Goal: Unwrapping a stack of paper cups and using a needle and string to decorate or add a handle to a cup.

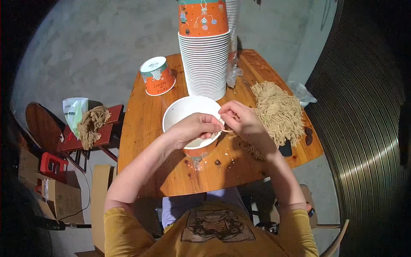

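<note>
A paper bucket [174,112], white inside and orange outside, stands mouth up on the wooden table in front of me. Over its right rim, my left hand [198,127] is closed, thumb and forefinger pinching a thin tan cord [227,131] at the bucket's edge. My right hand [243,121] is closed just to the right, its fingertips pinched on the same cord. Most of the cord is hidden by my fingers. Beside my right hand lies a big heap of tan cords [278,112], with a dark flat object [285,149] partly under it.
A tall stack of nested paper buckets [204,64] rises behind the bucket, with another stack behind it. One upturned bucket [157,76] stands at the far left of the table [141,141]. More tan cords [93,124] and a plastic bag [73,112] rest on a red bench at left.
</note>
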